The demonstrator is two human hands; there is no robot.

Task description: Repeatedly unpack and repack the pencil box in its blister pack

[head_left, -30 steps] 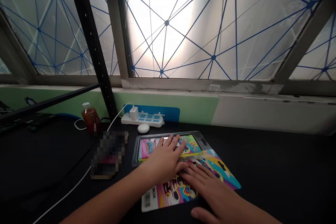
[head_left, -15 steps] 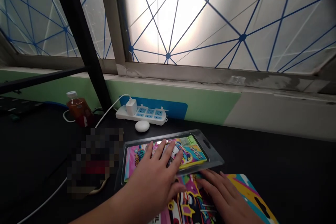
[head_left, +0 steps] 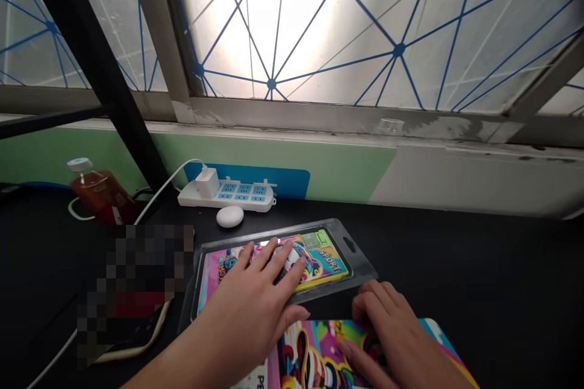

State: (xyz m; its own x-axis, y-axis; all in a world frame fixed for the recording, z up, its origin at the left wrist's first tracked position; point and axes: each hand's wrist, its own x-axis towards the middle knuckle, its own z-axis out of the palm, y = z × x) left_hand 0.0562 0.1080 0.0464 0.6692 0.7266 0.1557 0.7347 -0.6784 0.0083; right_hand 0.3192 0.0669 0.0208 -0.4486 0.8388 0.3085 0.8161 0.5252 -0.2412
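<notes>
My left hand (head_left: 258,295) lies flat with fingers spread on a clear plastic blister pack (head_left: 351,264) that holds a bright pink and yellow printed insert. My right hand (head_left: 392,334) rests with fingers stretched out on a colourful printed card (head_left: 310,355) lying nearer to me on the black table (head_left: 479,279). A narrow gap of table separates the card from the blister pack.
A white power strip (head_left: 237,193) with a plugged charger sits by the wall, a white oval object (head_left: 230,216) in front of it. An orange drink bottle (head_left: 98,194) stands at the left. A blurred patch (head_left: 132,285) and a white cable lie left of the pack.
The printed card has slid toward me, out from under the blister pack, with my right hand on it. My left hand has stayed on the pack. The view has shifted.
</notes>
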